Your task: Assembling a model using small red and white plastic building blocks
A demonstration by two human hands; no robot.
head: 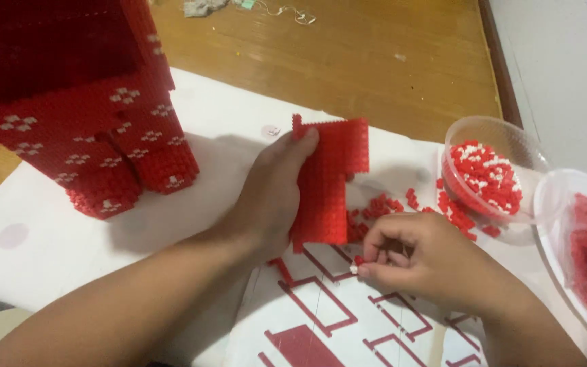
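My left hand [270, 197] holds a flat red panel [327, 180] of small building bricks upright on edge, fingers wrapped behind it. My right hand [416, 261] is just right of the panel's lower end and pinches a tiny red and white brick [356, 265] between thumb and fingertip. Loose red bricks [382, 207] lie scattered on the white sheet [225, 129] between the panel and a clear plastic bowl [504, 139] filled with red and white bricks.
A large red brick-built model [83, 109] with white flower-like dots stands at the left. A second clear bowl [565, 204] of red bricks sits at the right edge. A printed sheet with red outlines [327, 319] lies under my hands. Wooden floor [348, 61] lies beyond.
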